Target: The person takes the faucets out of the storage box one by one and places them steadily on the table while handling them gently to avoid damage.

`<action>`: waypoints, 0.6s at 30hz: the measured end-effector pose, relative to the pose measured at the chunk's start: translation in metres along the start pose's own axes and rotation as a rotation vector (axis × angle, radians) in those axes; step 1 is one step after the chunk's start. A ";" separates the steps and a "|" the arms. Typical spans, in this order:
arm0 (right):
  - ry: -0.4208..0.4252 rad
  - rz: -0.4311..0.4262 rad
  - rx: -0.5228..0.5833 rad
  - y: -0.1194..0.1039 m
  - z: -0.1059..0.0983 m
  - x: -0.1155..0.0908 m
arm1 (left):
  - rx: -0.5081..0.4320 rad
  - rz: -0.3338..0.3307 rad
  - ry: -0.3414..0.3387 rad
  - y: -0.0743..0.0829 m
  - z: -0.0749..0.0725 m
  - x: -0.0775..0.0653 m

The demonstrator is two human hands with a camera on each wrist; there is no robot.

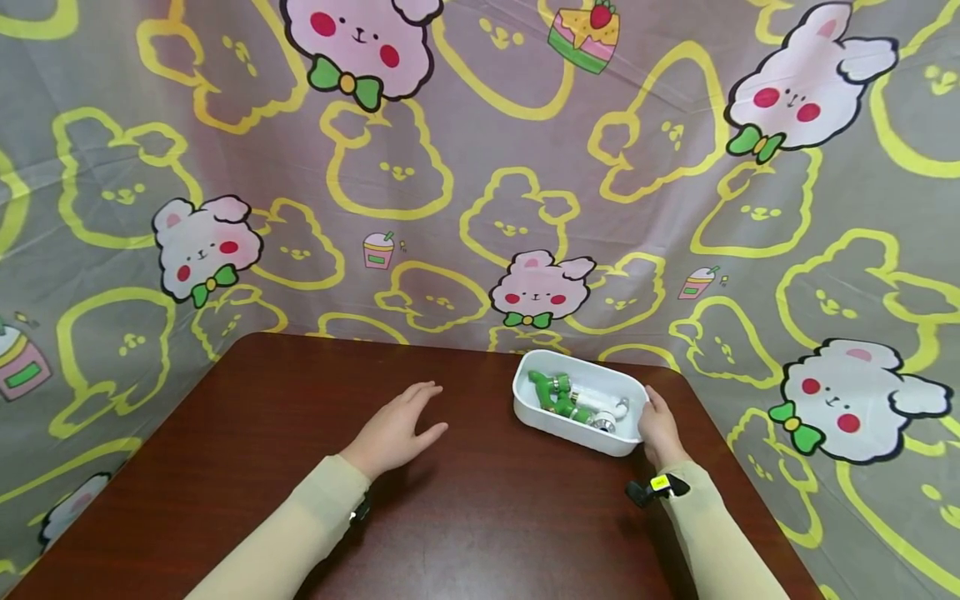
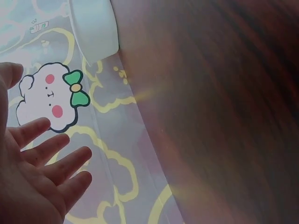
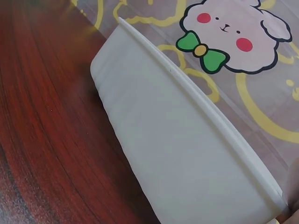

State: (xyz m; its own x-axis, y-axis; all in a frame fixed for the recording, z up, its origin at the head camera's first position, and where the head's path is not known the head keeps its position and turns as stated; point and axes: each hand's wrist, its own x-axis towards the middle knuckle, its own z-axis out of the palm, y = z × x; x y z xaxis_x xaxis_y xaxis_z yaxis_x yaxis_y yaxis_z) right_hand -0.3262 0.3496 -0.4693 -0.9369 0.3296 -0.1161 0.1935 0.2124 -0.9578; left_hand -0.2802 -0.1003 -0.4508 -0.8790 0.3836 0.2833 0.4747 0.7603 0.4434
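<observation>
A white plastic tub (image 1: 570, 429) with rounded corners sits toward the back right of the table. Inside it lie several green pipe fittings (image 1: 546, 393) with metal ends, a white tube-shaped piece (image 1: 596, 400) and a chrome ring-like part (image 1: 603, 422). My right hand (image 1: 660, 429) grips the tub's right end at the rim. In the right wrist view the tub's long side (image 3: 163, 130) fills the middle, and only a bit of the hand shows at the edge. My left hand (image 1: 393, 431) hovers left of the tub, fingers extended and thumb apart, holding nothing.
The dark brown wooden table (image 1: 480, 517) reaches back to a hanging cloth (image 1: 420, 192) printed with bunny faces and yellow outlines. The cloth also runs along both sides. Each wrist wears a small black camera strap (image 1: 656, 490).
</observation>
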 end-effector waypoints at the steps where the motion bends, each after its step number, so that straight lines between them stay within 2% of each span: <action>1: 0.000 0.002 0.000 0.000 0.000 0.000 | -0.010 0.001 0.004 0.000 0.001 0.000; 10: 0.020 -0.005 0.020 -0.002 0.006 0.001 | -0.058 -0.011 0.030 0.006 0.004 0.006; 18: 0.022 0.007 0.061 -0.004 0.013 0.000 | -0.074 -0.043 0.008 0.007 0.005 0.013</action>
State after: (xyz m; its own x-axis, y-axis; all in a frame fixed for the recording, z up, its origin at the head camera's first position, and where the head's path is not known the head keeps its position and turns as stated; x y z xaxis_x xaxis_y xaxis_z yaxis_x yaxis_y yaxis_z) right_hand -0.3310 0.3372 -0.4686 -0.9288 0.3515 -0.1174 0.1809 0.1535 -0.9715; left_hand -0.2885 -0.0871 -0.4486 -0.8983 0.3472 0.2694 0.4390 0.7347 0.5172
